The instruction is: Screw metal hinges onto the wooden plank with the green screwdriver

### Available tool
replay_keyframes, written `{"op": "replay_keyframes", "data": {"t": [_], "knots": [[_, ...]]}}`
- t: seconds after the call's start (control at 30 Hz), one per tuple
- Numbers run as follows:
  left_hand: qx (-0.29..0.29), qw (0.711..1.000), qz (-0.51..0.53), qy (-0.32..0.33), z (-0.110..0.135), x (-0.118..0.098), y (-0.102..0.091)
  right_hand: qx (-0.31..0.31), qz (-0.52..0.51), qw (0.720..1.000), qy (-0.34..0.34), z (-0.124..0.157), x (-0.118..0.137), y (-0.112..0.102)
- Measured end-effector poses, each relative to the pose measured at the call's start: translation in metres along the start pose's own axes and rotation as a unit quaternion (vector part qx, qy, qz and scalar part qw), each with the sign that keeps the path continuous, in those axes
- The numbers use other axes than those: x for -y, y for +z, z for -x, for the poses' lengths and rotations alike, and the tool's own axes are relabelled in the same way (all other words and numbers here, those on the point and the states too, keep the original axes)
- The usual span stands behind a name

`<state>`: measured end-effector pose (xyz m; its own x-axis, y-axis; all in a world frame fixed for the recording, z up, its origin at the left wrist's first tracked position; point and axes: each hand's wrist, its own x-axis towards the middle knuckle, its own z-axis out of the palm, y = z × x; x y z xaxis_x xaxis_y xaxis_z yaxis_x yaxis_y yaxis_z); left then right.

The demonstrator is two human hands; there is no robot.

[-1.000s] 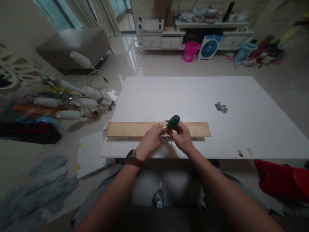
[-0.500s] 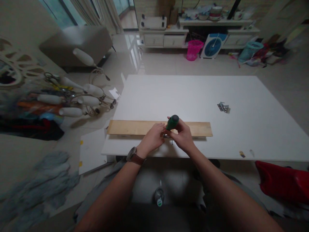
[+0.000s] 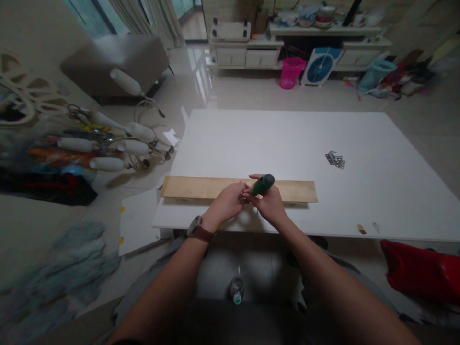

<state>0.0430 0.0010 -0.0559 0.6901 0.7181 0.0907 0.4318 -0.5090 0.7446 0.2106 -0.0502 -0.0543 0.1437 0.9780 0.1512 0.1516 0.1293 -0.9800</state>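
A long wooden board [image 3: 194, 188] lies near the front edge of the white table [image 3: 276, 143]. Over its middle, my right hand [image 3: 269, 201] is closed around a screwdriver [image 3: 263, 184] with a green handle and dark end, which tilts up to the right. Its tip is hidden by my fingers. Close against it, my left hand [image 3: 232, 199] has its fingers pressed together at the board, pinching something small. A bit of shiny metal shows between the hands, too small to make out. A watch [image 3: 196, 227] is on my left wrist.
Several metal hinges and screws [image 3: 335, 160] lie at the table's right. Small bits [image 3: 361, 229] sit by the front right edge. A red chair [image 3: 422, 270] stands at right, lamp parts [image 3: 132, 146] at left, and a bottle [image 3: 236, 290] below.
The screwdriver's handle has tipped over to the right, and the fingers of my right hand have shifted on it. My left hand stays nearly in place; the view has shifted slightly.
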Motion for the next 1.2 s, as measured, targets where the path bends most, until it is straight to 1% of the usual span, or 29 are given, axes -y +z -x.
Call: {"op": "replay_keyframes", "data": {"t": [0.13, 0.2, 0.3, 0.43, 0.5, 0.73, 0.8, 0.9, 1.0, 1.1, 1.2], "knots": [[0.000, 1.000, 0.017, 0.006, 0.000, -0.002, 0.000, -0.020, 0.029, 0.999, -0.011, 0.000, -0.007, 0.002], [0.002, 1.000, 0.012, 0.003, 0.000, -0.002, 0.000, -0.023, 0.024, 0.999, -0.013, 0.000, -0.011, 0.004], [0.003, 1.000, -0.005, -0.007, 0.001, -0.002, 0.001, -0.009, 0.014, 1.000, -0.004, 0.000, -0.014, 0.006], [-0.014, 1.000, 0.000, -0.010, 0.002, 0.001, 0.004, 0.001, 0.088, 0.996, 0.001, -0.002, -0.011, 0.007], [-0.020, 1.000, 0.016, -0.006, 0.002, 0.002, 0.005, -0.002, 0.102, 0.995, -0.004, -0.003, -0.010, 0.007], [-0.014, 0.999, 0.029, -0.012, 0.004, 0.002, 0.003, 0.040, -0.003, 0.999, -0.006, 0.003, -0.016, 0.009], [-0.010, 0.999, 0.032, -0.004, 0.004, 0.004, 0.002, 0.052, -0.013, 0.999, -0.009, 0.004, -0.014, 0.009], [0.004, 0.999, 0.047, 0.019, 0.004, 0.008, 0.001, 0.068, -0.011, 0.997, -0.018, 0.004, -0.012, 0.008], [0.016, 0.998, 0.043, 0.040, 0.004, 0.015, 0.002, 0.070, 0.001, 0.997, -0.029, 0.003, -0.012, 0.005], [0.017, 0.999, 0.014, 0.028, 0.005, 0.020, 0.005, 0.063, 0.029, 0.997, -0.036, 0.002, -0.013, 0.001], [0.020, 1.000, -0.014, 0.017, 0.005, 0.021, 0.008, 0.058, 0.057, 0.996, -0.041, 0.002, -0.012, -0.002]]}}
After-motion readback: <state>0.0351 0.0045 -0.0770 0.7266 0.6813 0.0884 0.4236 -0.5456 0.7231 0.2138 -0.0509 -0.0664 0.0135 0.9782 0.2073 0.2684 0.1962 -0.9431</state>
